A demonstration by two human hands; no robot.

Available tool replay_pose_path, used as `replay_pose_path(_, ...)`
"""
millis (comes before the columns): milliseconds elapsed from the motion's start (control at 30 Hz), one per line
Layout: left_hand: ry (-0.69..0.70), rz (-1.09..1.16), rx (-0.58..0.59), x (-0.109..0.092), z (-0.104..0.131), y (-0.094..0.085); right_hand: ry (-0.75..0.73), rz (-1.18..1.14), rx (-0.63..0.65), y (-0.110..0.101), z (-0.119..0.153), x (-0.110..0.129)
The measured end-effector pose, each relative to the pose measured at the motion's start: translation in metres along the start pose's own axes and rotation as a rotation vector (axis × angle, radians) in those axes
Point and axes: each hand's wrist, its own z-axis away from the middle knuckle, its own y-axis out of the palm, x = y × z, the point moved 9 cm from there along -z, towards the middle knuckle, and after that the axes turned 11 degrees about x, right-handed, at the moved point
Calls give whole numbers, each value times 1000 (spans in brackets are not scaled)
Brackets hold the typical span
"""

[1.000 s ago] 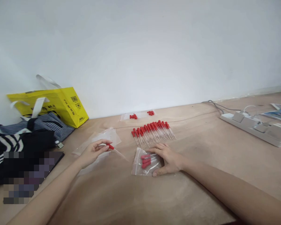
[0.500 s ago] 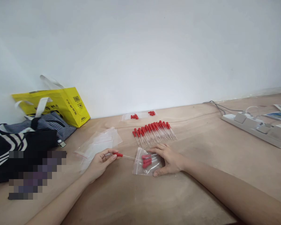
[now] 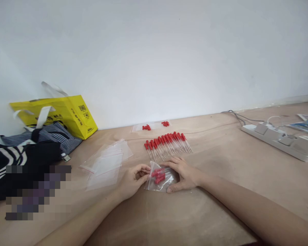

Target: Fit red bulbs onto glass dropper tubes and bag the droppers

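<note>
A clear zip bag [image 3: 150, 185] lies on the wooden table, with several red-capped droppers [image 3: 160, 179] inside, caps toward the left. At the bag's left opening, my left hand [image 3: 136, 180] has thumb and fingers closed on the red end of one dropper, which is mostly within the bag. My right hand [image 3: 182, 175] rests over the bag's right side, thumb and fingers spread around its edges and pressing on it. Just beyond the bag lies a row of red-capped clear droppers [image 3: 166, 142]. Flat clear bags [image 3: 105, 167] are stacked loosely to the left.
Farther back, a clear bag [image 3: 138, 127] holds small red pieces. A yellow bag [image 3: 84, 118], a striped bag [image 3: 66, 138] and black cloth [image 3: 41, 153] stand at the left. At the right are a white power strip [image 3: 279, 141] with cables and a printed sheet [image 3: 306, 125].
My left hand has moved right, bringing its dropper from outside the bag's opening into the bag. My right hand stays at the bag.
</note>
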Motion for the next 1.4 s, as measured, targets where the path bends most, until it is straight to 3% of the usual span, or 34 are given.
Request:
replay_pose_path(300,-8,-190,-32,-8,-12,3,6,-29,-2,-1,2,-1)
replay_pose_path(600,-101,-111,-129,7,-5,0,68,-26,-27,-10,9,-13)
replay_pose_path(700,-85,-56,-47,9,-5,0,58,-36,-23,-8,8,-14)
replay_pose_path(767,-88,-50,-23,10,-9,-9,44,-39,-22,-7,8,-13)
replay_pose_path(900,-163,-143,-196,17,-29,-51,32,-33,-35,-7,8,-13)
replay_pose_path(1000,-247,-196,-228,27,-61,-67,27,-36,-39,-7,7,-13)
replay_pose_path(1200,-484,-163,-157,62,-114,-65,31,-31,-36,-6,6,-15)
replay_pose_path(1400,-539,11,-139,71,-114,-63,33,-22,-31,-6,6,-16)
